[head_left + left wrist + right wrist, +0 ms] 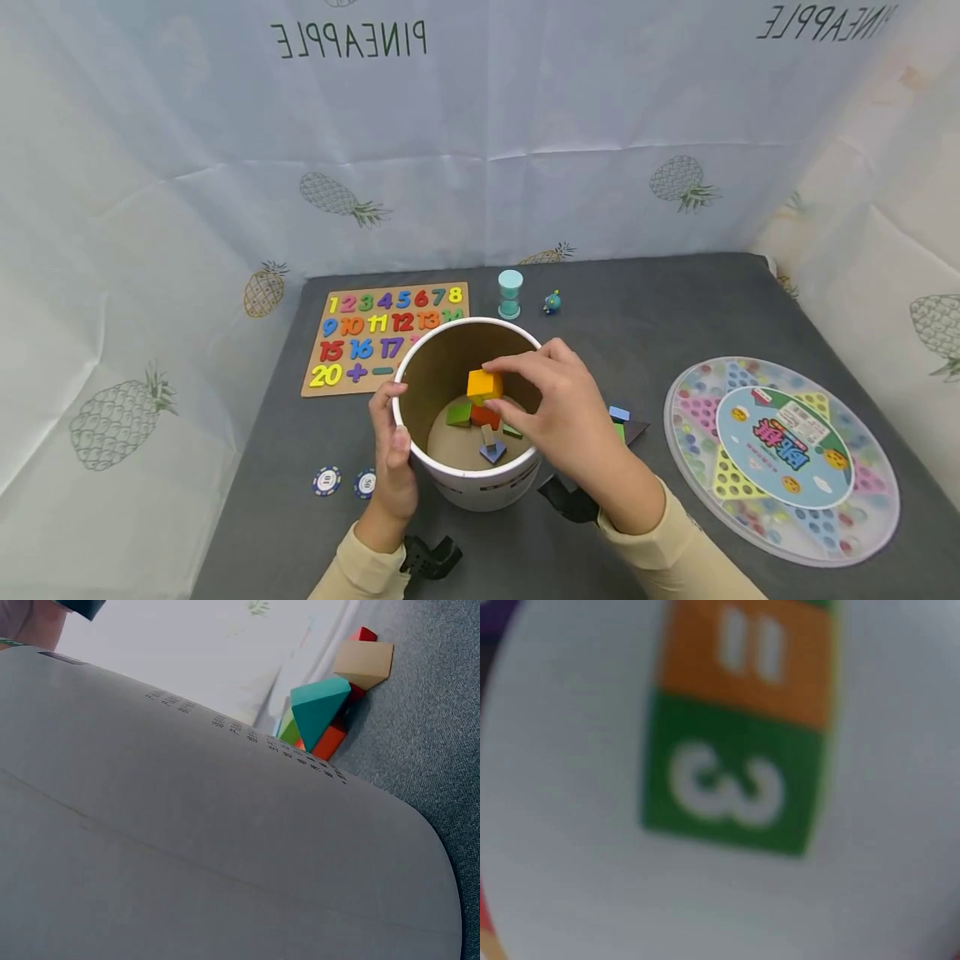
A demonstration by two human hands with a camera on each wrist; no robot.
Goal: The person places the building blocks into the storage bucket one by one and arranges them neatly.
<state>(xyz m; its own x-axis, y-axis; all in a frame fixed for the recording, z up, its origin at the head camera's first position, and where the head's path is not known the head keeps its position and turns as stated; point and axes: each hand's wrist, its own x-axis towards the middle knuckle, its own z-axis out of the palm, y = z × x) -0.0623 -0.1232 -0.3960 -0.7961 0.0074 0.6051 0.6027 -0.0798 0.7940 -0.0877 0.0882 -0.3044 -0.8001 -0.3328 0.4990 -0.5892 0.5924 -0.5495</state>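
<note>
A white bucket (pixel 469 492) stands on the table with its open top toward me. My left hand (pixel 393 467) grips the bucket's rim at its left side. My right hand (pixel 558 408) pinches a yellow block (pixel 483 386) between thumb and fingers, over the bucket's opening. On the bucket floor lie several blocks, among them a green block (pixel 459 414), an orange-red block (pixel 485 417) and a blue block (pixel 492 452). The bucket's outer wall (pixel 187 840) fills most of the left wrist view. In the right wrist view, a blurred green-and-orange printed patch (pixel 735 772) shows on a white surface.
Behind the bucket are a number board (pixel 352 333), a teal hourglass (pixel 510 293) and a small blue figure (pixel 552 302). A round board-game box (pixel 783 462) lies at right. Poker chips (pixel 327 481) lie at left. Loose blocks, including a teal one (pixel 319 709), sit beside the bucket.
</note>
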